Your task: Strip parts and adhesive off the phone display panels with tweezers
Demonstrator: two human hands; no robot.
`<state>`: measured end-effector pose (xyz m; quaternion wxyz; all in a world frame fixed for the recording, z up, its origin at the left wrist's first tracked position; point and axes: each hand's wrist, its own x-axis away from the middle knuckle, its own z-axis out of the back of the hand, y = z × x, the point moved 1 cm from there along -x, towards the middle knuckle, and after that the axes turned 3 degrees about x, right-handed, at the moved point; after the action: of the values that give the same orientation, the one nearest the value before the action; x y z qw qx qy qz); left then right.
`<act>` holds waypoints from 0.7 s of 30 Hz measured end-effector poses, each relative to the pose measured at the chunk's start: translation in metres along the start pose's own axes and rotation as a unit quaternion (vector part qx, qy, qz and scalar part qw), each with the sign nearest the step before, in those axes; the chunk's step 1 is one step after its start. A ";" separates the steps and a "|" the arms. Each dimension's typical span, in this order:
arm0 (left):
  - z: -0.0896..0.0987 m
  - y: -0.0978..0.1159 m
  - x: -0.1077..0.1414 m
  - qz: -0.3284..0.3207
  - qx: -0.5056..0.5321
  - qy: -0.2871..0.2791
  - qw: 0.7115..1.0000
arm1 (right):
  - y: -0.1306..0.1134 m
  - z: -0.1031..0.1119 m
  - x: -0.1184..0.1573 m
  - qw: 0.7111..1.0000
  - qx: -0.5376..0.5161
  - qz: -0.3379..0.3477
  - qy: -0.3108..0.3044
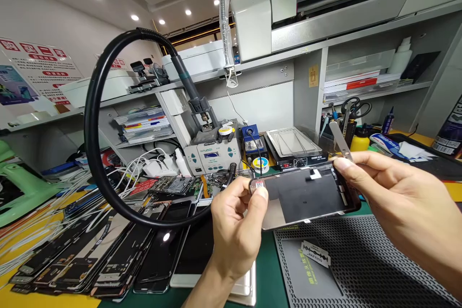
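A phone screen assembly [306, 197] is held up in front of me with its dark back side facing me. My left hand [240, 221] pinches its left end, the thumb lying beside a small label with a square code. At the opposite end my right hand [393, 197] is closed, thumb and finger at the upper right corner. A flat metal tool [340, 139] with a rounded end sticks up from the right fingers; its lower part is hidden. Below the screen, a razor blade [315, 253] lies on a grey perforated mat [375, 260].
Several phone screens [119, 250] are stacked at lower left. A thick black hose [94, 106] loops down beside my left hand. Behind stand a soldering station [212, 154], a hot plate [294, 147], and scissors [355, 108] among upright tools. Circuit boards [176, 185] lie mid-left.
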<state>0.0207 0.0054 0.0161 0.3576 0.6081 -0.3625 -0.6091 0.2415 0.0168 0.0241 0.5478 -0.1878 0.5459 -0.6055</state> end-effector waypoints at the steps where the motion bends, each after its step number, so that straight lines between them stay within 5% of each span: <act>1: 0.000 0.000 -0.001 0.003 0.005 -0.005 1.000 | -0.001 0.000 0.000 1.000 -0.007 0.002 0.000; 15: 0.001 0.001 -0.005 0.004 -0.021 0.027 0.999 | -0.001 0.000 0.001 0.998 -0.041 -0.014 -0.040; 21: 0.001 -0.006 -0.001 0.037 0.125 0.032 0.991 | -0.002 0.000 0.000 0.996 -0.074 -0.031 -0.048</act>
<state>0.0198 0.0093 0.0111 0.3122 0.6533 -0.4461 -0.5260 0.2408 0.0166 0.0254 0.5386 -0.2734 0.5562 -0.5708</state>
